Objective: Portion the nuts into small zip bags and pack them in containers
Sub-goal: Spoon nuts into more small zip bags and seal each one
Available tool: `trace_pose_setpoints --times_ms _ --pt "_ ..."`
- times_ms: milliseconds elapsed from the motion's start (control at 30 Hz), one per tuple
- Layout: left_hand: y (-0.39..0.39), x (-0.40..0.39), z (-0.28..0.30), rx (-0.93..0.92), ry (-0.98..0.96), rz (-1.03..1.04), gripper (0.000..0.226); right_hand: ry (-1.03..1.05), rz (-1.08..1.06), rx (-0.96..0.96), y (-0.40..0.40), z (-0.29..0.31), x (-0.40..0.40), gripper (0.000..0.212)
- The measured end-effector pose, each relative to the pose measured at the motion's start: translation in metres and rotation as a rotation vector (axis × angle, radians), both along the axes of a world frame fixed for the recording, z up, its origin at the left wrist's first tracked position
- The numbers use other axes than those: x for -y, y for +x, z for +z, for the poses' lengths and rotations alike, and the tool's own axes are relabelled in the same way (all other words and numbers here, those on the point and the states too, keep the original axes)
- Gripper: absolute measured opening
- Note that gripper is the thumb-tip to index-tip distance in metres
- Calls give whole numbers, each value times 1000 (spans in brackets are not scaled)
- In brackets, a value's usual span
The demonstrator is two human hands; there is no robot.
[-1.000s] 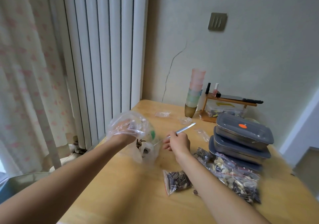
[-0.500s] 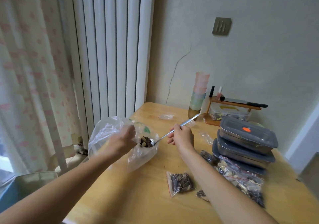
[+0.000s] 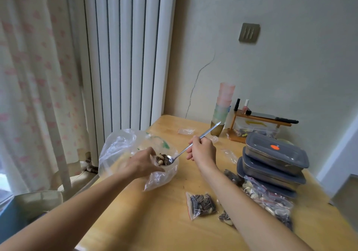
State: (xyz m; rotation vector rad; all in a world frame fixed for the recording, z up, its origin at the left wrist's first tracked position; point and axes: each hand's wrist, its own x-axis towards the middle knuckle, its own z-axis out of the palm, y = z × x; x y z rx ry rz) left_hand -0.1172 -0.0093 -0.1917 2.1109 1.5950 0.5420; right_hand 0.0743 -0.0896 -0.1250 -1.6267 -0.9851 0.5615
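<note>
Left hand: the left hand (image 3: 142,162) is curled round the bunched mouth of the big clear plastic bag (image 3: 120,150), holding it up at the near-left edge of the table (image 3: 158,221)
Right hand: the right hand (image 3: 202,150) pinches the long metal spoon (image 3: 195,142) about mid-handle, handle end pointing far-right and upward
Spoon bowl: sits at the bag mouth just beside the left fingers, heaped with nuts (image 3: 162,158), striped seeds and a pale shelled piece
Nuts, handling: light, loose and dry by the look; likely to roll off a heaped bowl if it tilts, so it wants to be kept level
Big bag, handling: thin, limp film that likely collapses unless gripped at the rim; best held where the hand has it
Filled zip bag: a small zip bag (image 3: 201,205) of dark seeds lies flat, near centre; soft and slippery-looking, best taken by its sealed strip
More filled bags: a pile of bags (image 3: 267,198) lies near-right, against the containers
Containers: three lidded grey containers (image 3: 275,158) stacked at right; rigid, probably best lifted by the lid rims
Empty zip bags: a few lie flat on the far side (image 3: 186,131); which one takes this scoop I cannot tell
</note>
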Motion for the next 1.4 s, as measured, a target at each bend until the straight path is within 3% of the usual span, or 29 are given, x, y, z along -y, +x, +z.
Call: trace_pose_setpoints --times_ms 233,467,767,933,1100,1400 --pt "-5 1 8 58 21 17 56 22 14 43 -5 4 -2 30" --pt "-7 8 6 121 19 29 65 58 46 96 -9 13 -3 30" --pt "1 12 10 239 -1 -35 84 167 72 410 -21 22 -6 45" --pt "1 11 7 273 -44 -61 73 185 85 419 -24 20 -6 45" --pt "3 9 7 270 -66 -25 68 232 224 499 -25 27 -3 36" --pt "15 13 -1 432 -52 43 63 231 546 938 -47 54 -2 22"
